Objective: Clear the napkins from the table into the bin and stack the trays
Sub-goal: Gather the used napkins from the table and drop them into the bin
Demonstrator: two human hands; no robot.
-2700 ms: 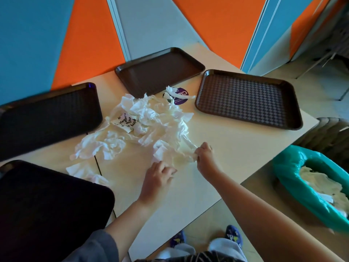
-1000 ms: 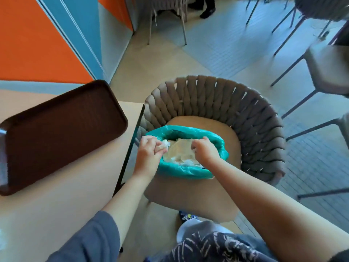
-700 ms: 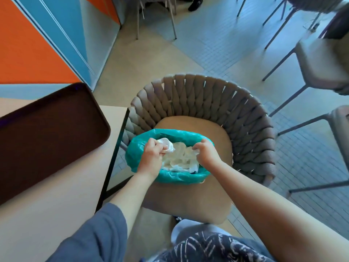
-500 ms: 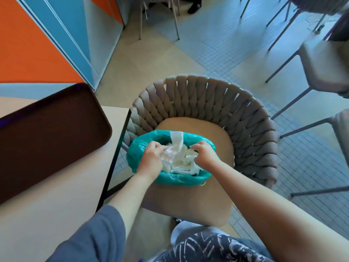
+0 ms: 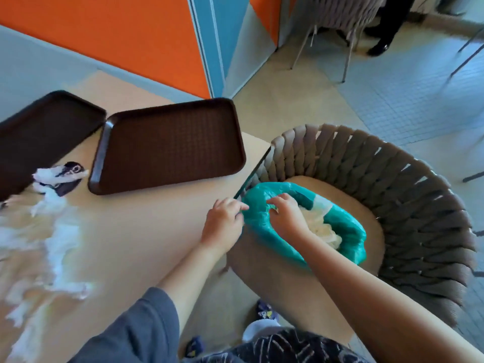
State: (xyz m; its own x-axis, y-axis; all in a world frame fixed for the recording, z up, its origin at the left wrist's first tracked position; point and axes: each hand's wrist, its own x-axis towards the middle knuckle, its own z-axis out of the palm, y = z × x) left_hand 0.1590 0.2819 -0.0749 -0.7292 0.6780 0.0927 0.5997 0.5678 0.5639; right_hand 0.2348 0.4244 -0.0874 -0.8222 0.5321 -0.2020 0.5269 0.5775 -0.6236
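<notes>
A table [image 5: 136, 239] holds two brown trays [image 5: 167, 145] beyond the left hand [image 5: 222, 224] and crumpled napkins [image 5: 55, 239] far to its left; that hand hovers loosely curled, empty, while the right hand [image 5: 286, 216], fingers bent, presses napkins into the green-lined bin [image 5: 348, 231] just beside it

I'm looking at a canteen: brown serving trays [image 5: 167, 145] on the bench [image 5: 125, 231], woven chairs [image 5: 419, 218], bright wall panels [image 5: 117, 35].
</notes>
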